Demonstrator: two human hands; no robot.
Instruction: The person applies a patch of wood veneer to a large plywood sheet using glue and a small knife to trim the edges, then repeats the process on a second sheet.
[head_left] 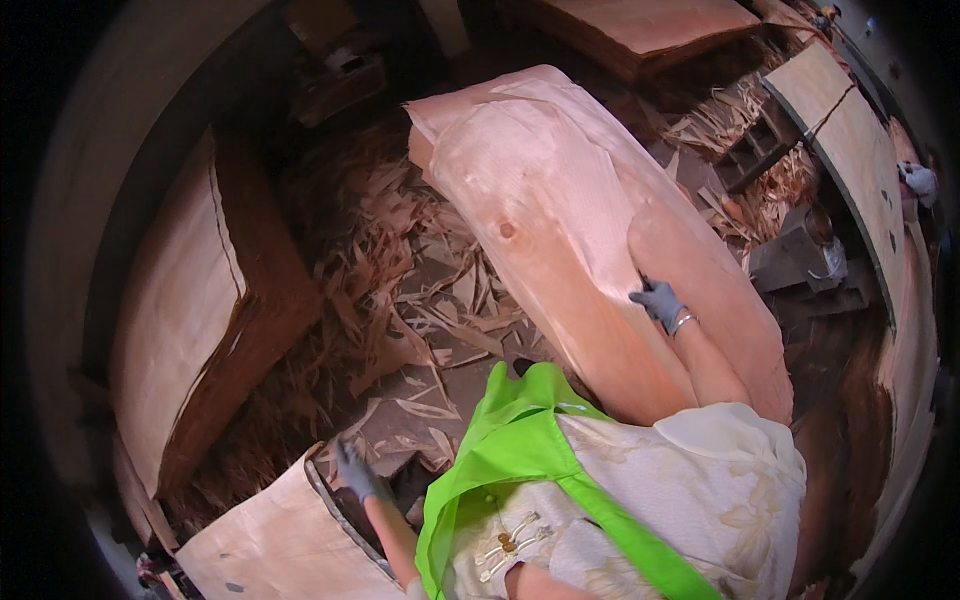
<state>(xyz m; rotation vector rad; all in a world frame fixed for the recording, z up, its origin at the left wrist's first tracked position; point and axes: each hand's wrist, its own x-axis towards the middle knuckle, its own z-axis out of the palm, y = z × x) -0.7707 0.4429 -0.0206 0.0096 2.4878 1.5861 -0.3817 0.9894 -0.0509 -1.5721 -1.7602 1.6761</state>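
Observation:
A long stack of thin wood veneer sheets (570, 330) lies slantwise in front of me, its top sheets wavy with torn, overlapping edges. On its right part is my right hand (660, 303), in a grey glove, with fingers closed at the edge of a loose veneer sheet (600, 230). A small dark thing shows by the fingertips, too small to name. My left hand (357, 470), also gloved in grey, hangs low on the left by the corner of another veneer stack (280, 540). Motion smears its fingers, and whether it touches that stack I cannot tell.
Veneer scraps (390, 270) litter the floor between the stacks. A tall veneer stack (180, 330) stands at the left, another (650, 30) at the far end. Along the right are a long pale board stack (850, 150) and a dark slatted frame (755, 150). My green apron (530, 440) hangs forward.

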